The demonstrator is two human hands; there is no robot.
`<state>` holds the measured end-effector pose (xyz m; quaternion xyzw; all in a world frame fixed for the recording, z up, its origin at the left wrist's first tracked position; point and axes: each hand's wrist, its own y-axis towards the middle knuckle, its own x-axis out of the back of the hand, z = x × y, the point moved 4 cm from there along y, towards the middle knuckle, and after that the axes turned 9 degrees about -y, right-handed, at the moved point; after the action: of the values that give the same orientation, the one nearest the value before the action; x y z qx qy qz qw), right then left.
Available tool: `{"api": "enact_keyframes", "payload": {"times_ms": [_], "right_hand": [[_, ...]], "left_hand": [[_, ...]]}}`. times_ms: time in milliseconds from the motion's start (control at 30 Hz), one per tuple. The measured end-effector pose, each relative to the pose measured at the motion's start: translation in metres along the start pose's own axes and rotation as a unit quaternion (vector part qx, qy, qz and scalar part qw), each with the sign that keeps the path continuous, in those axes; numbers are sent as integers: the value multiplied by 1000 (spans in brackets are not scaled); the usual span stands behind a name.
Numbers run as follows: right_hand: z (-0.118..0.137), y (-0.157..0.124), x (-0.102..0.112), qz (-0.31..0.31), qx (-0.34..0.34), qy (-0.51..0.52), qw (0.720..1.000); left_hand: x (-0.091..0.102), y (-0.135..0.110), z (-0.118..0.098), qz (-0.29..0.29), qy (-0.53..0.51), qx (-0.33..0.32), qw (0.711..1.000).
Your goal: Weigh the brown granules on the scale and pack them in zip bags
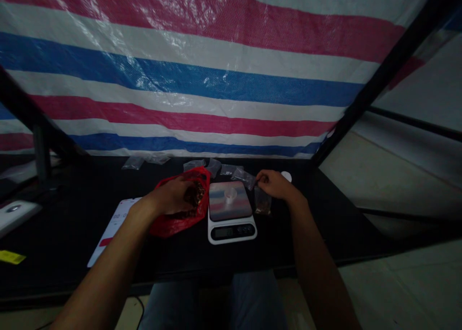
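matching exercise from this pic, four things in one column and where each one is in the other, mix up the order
1 left hand
2 right hand
3 small white cup
4 clear bag of brown pieces

A at the mouth of the red plastic bag
B right of the digital scale
C on the digital scale's platform
D pinching a clear plastic bag

Pairs: 1-A, 2-D, 3-C, 4-B

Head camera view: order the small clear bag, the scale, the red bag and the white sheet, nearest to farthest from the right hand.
From the right hand:
1. small clear bag of brown pieces, just below the hand
2. digital kitchen scale, centre, left of the hand
3. red plastic bag, left of the scale
4. white sheet, far left
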<state>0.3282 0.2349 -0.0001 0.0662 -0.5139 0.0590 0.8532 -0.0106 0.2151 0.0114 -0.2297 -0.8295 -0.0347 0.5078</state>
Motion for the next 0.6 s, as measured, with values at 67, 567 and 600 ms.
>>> {"api": "enact_keyframes", "payload": {"times_ms": [67, 567, 600], "right_hand": [[0, 1, 1, -14, -3, -1, 1000], [9, 3, -3, -33, 25, 50, 998], [10, 3, -3, -32, 26, 54, 998]], "left_hand": [[-4, 1, 0, 5, -9, 17, 1000], [-12, 4, -16, -25, -21, -34, 999], [-13, 3, -16, -30, -23, -34, 999]]}}
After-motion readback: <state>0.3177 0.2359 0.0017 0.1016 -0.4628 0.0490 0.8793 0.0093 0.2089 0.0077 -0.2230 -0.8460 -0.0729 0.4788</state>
